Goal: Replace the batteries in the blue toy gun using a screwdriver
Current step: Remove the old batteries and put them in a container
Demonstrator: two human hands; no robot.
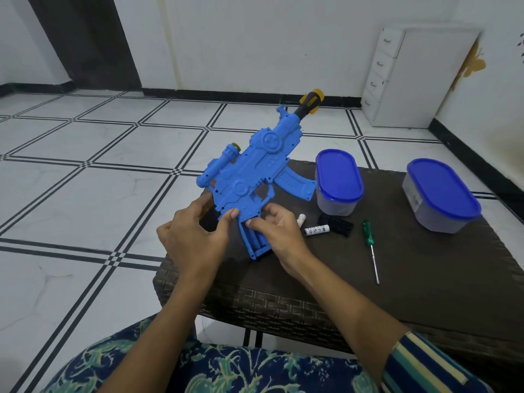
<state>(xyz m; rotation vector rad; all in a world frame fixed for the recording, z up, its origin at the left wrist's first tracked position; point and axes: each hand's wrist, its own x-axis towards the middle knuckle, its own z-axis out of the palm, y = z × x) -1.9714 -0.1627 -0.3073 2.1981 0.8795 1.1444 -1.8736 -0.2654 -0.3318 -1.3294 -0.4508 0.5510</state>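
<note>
A patterned cloth (226, 370) covers the person's lap at the bottom of the view, and both forearms reach forward over a dark woven table (425, 279). The left hand (192, 234) curls its fingers round the rear of the blue toy gun (255, 168), thumb pressed to its side. The right hand (275, 231) pinches the top of the gun's handle. The gun is held tilted over the table's left part, its black and yellow muzzle pointing up and away. Just right of the right hand lie two white batteries (316, 230) and a black cover (337, 224), with a green-handled screwdriver (370, 245) nearby. Farther back stand two blue-lidded containers (338, 181). A white cabinet (411, 78) stands by the wall.
</note>
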